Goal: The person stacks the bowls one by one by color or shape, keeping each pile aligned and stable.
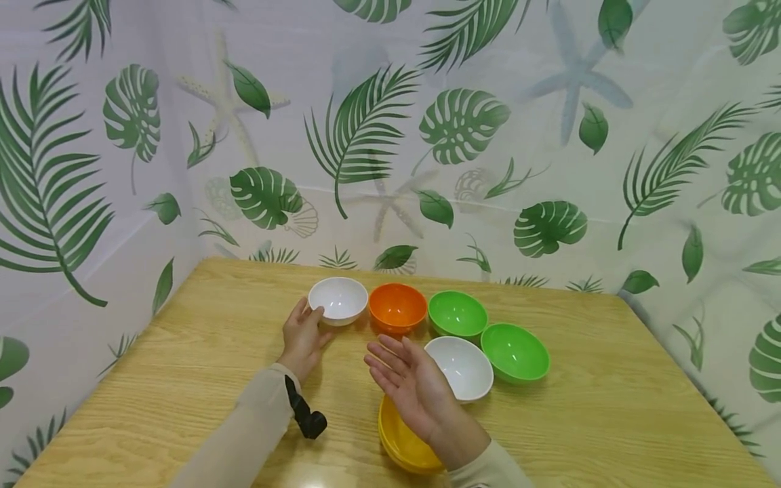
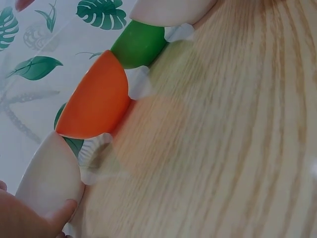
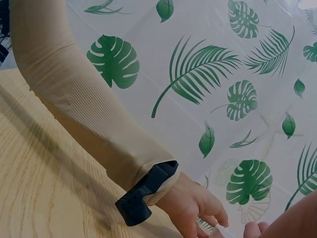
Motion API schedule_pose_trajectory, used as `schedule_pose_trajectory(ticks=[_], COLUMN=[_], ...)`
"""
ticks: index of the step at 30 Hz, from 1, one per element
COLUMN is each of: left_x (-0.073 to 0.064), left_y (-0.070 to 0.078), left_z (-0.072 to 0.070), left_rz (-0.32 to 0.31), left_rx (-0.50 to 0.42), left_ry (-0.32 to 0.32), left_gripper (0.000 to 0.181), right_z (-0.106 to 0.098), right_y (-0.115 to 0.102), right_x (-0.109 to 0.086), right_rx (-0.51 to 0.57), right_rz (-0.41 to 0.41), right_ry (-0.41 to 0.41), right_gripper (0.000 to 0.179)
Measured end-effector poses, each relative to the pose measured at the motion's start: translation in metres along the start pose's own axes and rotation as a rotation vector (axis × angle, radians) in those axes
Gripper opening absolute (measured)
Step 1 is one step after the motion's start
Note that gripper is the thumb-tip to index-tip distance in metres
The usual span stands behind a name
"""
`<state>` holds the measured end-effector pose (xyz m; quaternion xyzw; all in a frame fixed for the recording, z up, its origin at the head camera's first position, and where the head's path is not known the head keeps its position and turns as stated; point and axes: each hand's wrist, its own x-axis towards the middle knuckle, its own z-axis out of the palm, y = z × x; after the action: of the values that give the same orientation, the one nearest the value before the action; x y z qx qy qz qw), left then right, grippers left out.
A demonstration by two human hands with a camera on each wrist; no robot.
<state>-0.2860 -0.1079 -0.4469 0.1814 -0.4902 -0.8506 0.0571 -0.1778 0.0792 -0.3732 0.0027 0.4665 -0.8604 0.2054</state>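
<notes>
At the back left of the table, my left hand (image 1: pixel 303 340) grips the near left side of a white bowl (image 1: pixel 339 299). In the left wrist view, the thumb lies along the white bowl's (image 2: pixel 52 173) outer wall. My right hand (image 1: pixel 421 390) hangs palm up with fingers extended and holds nothing. It overlaps a second white bowl (image 1: pixel 466 369) and the yellow bowls (image 1: pixel 407 451), stacked one in another, in the head view. Right of the gripped bowl stands an orange bowl (image 1: pixel 398 308), then a green bowl (image 1: pixel 457 314). Another green bowl (image 1: pixel 515 352) sits farther right.
The wooden table (image 1: pixel 610 420) meets a leaf-patterned cloth (image 1: pixel 464 196) along its back edge and sides. A black wrist camera (image 1: pixel 308 415) is strapped on the left sleeve; the right wrist view shows the left forearm (image 3: pixel 94 114) reaching across.
</notes>
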Motion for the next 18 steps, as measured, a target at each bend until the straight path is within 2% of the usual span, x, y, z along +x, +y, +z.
schedule_pose_trajectory(ticks=[6,18], left_x=[0.0025,0.0041], left_y=[-0.0023,-0.0054], left_z=[0.0024,0.0037], left_rz=[0.004,0.028], left_rx=[-0.010,-0.019], left_ry=[-0.037,-0.025], left_gripper=[0.066,0.070], right_z=[-0.0006,-0.0002], right_y=[0.0007,0.0040], right_x=[0.0013,0.0033], right_rx=[-0.021,-0.017], right_rz=[0.004,0.013], right_ry=[0.000,0.004], right_gripper=[0.058,0.059])
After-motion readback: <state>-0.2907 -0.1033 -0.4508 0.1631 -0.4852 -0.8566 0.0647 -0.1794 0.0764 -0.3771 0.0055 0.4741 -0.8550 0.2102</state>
